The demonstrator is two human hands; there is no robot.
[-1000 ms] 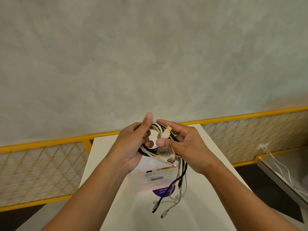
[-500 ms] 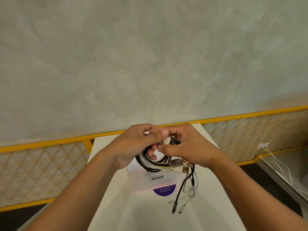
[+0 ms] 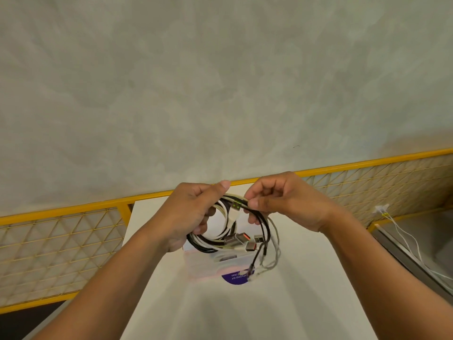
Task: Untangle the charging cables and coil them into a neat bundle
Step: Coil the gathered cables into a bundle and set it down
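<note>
A coil of black and white charging cables (image 3: 220,238) hangs in the air above a white table (image 3: 306,303). My left hand (image 3: 188,214) grips the coil's left side, thumb over the top strands. My right hand (image 3: 286,204) pinches the strands at the coil's top right. A white USB plug (image 3: 234,210) points down between the two hands. Several metal USB plugs (image 3: 242,241) stick out at the coil's lower right. Loose black and grey cable ends (image 3: 266,258) dangle down toward the table.
A clear plastic pouch with a purple round label (image 3: 234,278) lies on the table under the coil. A yellow mesh railing (image 3: 61,241) runs behind the table along a grey wall. At the right, white cables (image 3: 402,234) run along a lower ledge.
The hands have drawn slightly apart, the right one shifting to the right along the top of the coil. The white plug now shows between them, and the loose ends hang shorter.
</note>
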